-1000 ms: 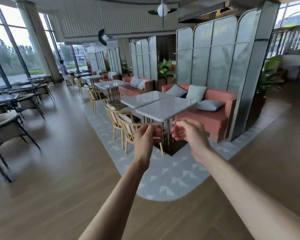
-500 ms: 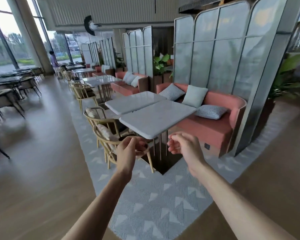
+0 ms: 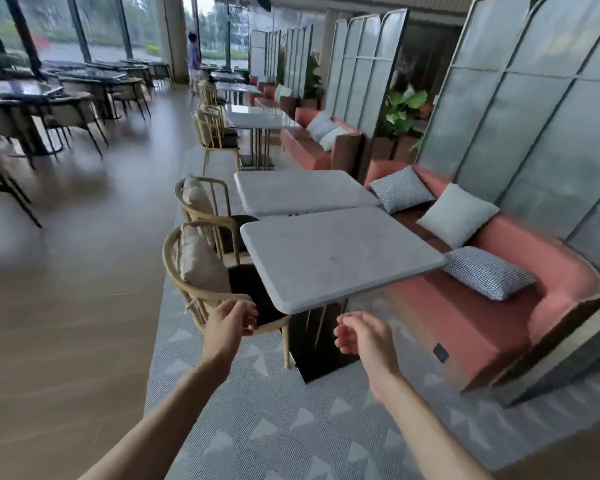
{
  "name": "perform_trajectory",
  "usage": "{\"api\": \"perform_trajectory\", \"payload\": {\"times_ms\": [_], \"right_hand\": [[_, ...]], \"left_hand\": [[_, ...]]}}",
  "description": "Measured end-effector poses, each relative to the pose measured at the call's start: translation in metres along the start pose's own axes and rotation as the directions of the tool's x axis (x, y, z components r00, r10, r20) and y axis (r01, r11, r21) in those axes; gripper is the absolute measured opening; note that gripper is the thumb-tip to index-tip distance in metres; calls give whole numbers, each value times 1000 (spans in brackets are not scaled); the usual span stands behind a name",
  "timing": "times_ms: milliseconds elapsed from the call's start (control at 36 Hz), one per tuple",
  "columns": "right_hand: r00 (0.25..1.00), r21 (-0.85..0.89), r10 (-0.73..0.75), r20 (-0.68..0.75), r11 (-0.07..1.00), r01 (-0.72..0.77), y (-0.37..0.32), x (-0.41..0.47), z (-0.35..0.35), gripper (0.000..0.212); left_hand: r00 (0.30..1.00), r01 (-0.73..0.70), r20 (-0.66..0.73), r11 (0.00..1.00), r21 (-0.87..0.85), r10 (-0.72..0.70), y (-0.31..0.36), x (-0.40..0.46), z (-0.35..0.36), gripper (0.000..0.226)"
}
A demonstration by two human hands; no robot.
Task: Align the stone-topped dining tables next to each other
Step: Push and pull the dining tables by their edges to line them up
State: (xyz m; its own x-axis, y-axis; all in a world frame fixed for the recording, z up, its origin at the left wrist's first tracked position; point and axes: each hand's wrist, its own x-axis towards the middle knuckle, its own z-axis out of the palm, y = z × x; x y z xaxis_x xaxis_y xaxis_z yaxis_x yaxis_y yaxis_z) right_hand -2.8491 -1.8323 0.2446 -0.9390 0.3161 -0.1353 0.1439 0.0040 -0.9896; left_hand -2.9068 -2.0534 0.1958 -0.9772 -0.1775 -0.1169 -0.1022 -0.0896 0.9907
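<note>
Two bare forearms reach forward over a grey patterned carpet (image 3: 264,438) toward a pair of stone-topped dining tables. The near table (image 3: 336,254) has a pale grey rectangular top with rounded corners, set on a dark pedestal base (image 3: 321,344). Its front corner sits just above and between the two hands, and neither hand touches it. The left hand (image 3: 231,325) hovers below and to the left of that corner, in front of a wooden chair (image 3: 194,271) with a beige cushion; its fingers (image 3: 248,318) are loosely curled and hold nothing. The right hand (image 3: 362,337) hovers below and to the right of the corner, in front of the pedestal, its fingers (image 3: 343,336) likewise loosely curled around nothing. The far table (image 3: 302,192) stands just behind the near one with a narrow dark gap between their tops, and the two tops are not squarely lined up; the near one sits at a slight angle. A second wooden chair (image 3: 201,206) stands left of the far table. To the right runs a coral-pink sofa (image 3: 492,317) carrying checked and plain cushions, backed by tall frosted glass screens (image 3: 534,116). Dark tables and chairs fill the room's left side by large windows.
</note>
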Motion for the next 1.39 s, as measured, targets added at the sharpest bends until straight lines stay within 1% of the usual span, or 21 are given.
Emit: {"api": "perform_trajectory", "payload": {"times_ms": [83, 194, 250, 306, 361, 417, 528, 611, 667, 722, 778, 861, 917, 944, 1083, 1111, 1139, 1194, 1222, 1306, 1389], "right_hand": [[1000, -54, 1, 22, 999, 0, 13, 67, -12, 16], [995, -122, 36, 91, 992, -25, 30, 165, -24, 16], [992, -162, 70, 102, 985, -52, 43, 217, -28, 16], [987, -203, 105, 121, 976, -79, 55, 266, -28, 16], [981, -251, 134, 138, 963, -97, 66, 308, -26, 16], [974, -285, 166, 154, 951, -117, 75, 346, -23, 16], [960, -333, 227, 164, 929, -162, 98, 403, -17, 13], [950, -387, 255, 179, 906, -171, 120, 434, -15, 15], [945, -452, 255, 206, 881, -139, 136, 454, -14, 16], [945, -563, 220, 242, 825, -48, 153, 473, -13, 14], [937, -675, 153, 315, 729, 108, 171, 494, -13, 14], [904, -794, 42, 426, 497, 351, 196, 523, -16, 33], [867, -810, -10, 499, 351, 470, 209, 537, -16, 43], [846, -801, -29, 533, 306, 515, 216, 545, -15, 46], [747, -731, -86, 659, 165, 663, 245, 573, -10, 55], [732, -718, -80, 677, 152, 680, 250, 577, -9, 56], [722, -710, -73, 688, 139, 690, 256, 580, -7, 58], [719, -712, -77, 691, 103, 695, 267, 581, -4, 60], [726, -720, -92, 682, 93, 688, 273, 580, -2, 61], [745, -745, -173, 645, 74, 663, 281, 577, 1, 61], [731, -739, -194, 654, 44, 672, 279, 576, 1, 62]], "left_hand": [[999, 23, -49, 999, 37, -22, -19, 59, 39, 21], [992, 26, -124, 997, 79, -16, -49, 144, 100, 19], [994, 34, -104, 990, 137, -20, -67, 187, 131, 18], [995, 67, -88, 982, 175, -52, -86, 224, 158, 17], [992, 98, -96, 971, 217, -79, -102, 251, 178, 20], [988, 125, -123, 957, 264, -95, -116, 272, 193, 23], [979, 181, -158, 910, 374, -130, -135, 300, 209, 20], [972, 216, -182, 865, 453, -148, -150, 317, 213, 21], [968, 231, -207, 830, 508, -142, -162, 327, 214, 22], [973, 211, -200, 787, 579, -113, -173, 334, 216, 24], [986, 156, -149, 733, 662, -76, -186, 344, 221, 32], [996, 91, -63, 628, 773, -67, -209, 358, 229, 46], [998, 51, -23, 547, 836, -58, -229, 365, 234, 54], [999, 39, -16, 519, 854, -49, -239, 368, 235, 58], [997, 61, -73, 440, 896, 11, -275, 382, 248, 72], [996, 59, -79, 402, 914, 34, -279, 383, 252, 76], [995, 43, -72, 344, 938, 72, -284, 384, 256, 79], [984, 12, -53, 231, 973, 168, -293, 384, 260, 80], [978, 3, -47, 211, 977, 204, -295, 384, 260, 79], [967, -13, -43, 215, 976, 251, -296, 385, 259, 73], [967, -9, -52, 234, 972, 251, -290, 384, 262, 69]]}}
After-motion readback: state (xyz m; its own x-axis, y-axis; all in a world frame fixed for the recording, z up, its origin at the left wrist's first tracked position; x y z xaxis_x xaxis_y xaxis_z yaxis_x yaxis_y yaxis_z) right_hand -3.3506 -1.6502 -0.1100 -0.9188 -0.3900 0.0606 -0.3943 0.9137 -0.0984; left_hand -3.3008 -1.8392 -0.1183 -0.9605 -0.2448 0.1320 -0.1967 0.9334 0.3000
